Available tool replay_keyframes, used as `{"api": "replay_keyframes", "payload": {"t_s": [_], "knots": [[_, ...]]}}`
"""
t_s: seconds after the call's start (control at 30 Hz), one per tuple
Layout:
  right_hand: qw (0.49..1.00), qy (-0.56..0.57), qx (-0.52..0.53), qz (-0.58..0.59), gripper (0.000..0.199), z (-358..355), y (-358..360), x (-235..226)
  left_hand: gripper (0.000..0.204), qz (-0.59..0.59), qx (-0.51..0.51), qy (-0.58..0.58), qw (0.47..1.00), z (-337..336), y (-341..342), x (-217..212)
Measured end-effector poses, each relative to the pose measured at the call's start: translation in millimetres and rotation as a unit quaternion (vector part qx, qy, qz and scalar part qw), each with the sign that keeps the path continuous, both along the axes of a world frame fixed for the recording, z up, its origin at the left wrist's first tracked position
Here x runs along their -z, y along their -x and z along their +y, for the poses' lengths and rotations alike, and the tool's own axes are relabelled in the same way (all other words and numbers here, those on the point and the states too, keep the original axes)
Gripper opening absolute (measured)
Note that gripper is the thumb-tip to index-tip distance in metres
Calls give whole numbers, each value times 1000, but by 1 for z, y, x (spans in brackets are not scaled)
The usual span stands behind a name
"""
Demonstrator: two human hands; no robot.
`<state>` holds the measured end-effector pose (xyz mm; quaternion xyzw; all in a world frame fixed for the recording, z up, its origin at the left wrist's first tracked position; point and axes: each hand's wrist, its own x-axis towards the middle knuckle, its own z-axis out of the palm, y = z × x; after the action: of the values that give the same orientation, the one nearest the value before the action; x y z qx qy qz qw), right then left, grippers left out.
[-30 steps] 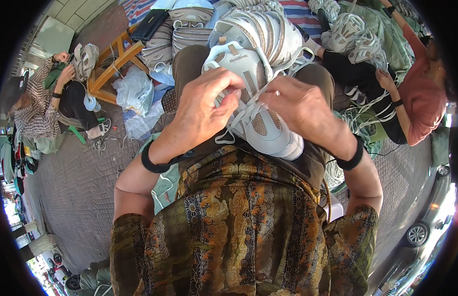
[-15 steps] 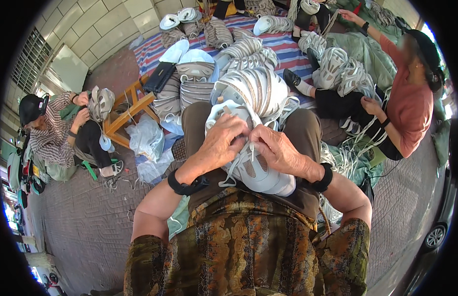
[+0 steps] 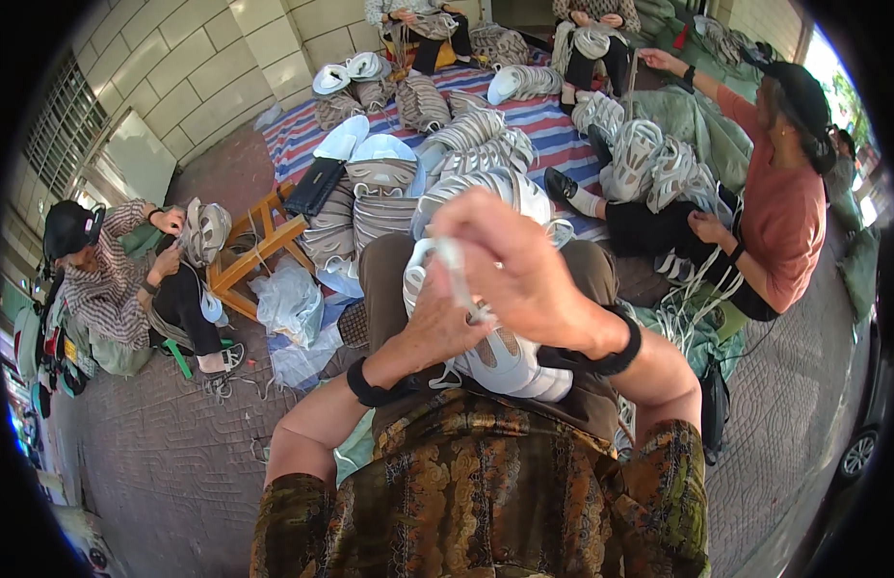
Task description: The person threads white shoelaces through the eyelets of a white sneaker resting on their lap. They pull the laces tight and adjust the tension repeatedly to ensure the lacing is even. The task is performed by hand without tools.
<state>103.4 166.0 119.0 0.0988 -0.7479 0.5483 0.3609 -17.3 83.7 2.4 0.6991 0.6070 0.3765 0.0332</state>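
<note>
A white and beige sneaker point(image 3: 510, 374) rests on my lap between my knees, its heel toward me. My left hand point(image 3: 437, 323) is closed on the sneaker's upper at the lacing, its fingertips partly hidden behind the other hand. Raised above the sneaker, my right hand point(image 3: 529, 275) is smeared by motion, its fingers pinched on a white shoelace point(image 3: 456, 270). The lace stretches from those fingers down toward my left hand. Just beyond my knees lies a row of nested pale sneaker uppers point(image 3: 495, 188).
Stacked uppers point(image 3: 380, 207) and a black wallet-like case point(image 3: 315, 185) lie ahead on a striped sheet point(image 3: 283, 135). A wooden stool point(image 3: 259, 246) and clear plastic bag point(image 3: 288, 299) are at left. People work at left point(image 3: 110, 279), right point(image 3: 789, 193) and far side. Loose laces point(image 3: 693, 299) lie at right.
My right hand has lifted from the sneaker and moved up and left across my left hand, drawing the lace with it. My left hand stays low at the sneaker. The view has tilted slightly.
</note>
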Motion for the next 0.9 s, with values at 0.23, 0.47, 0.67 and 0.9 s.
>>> {"api": "replay_keyframes", "payload": {"t_s": [0.23, 0.47, 0.67, 0.9], "knots": [[970, 155, 185, 6, 14, 48, -71, -31, 18, 62, -38, 27, 997, -9, -7, -3], [968, 179, 178, 18, 22, 74, -97, -16, 15, -49, -26, -6, 998, -12, -14, 2], [957, 212, 197, -6, 26, 83, -94, -13, 10, -357, 51, 166, 918, -24, -12, -25], [973, 175, 143, -41, 23, 76, -78, -24, 14, -419, 153, 53, 894, -24, 19, -108]]}}
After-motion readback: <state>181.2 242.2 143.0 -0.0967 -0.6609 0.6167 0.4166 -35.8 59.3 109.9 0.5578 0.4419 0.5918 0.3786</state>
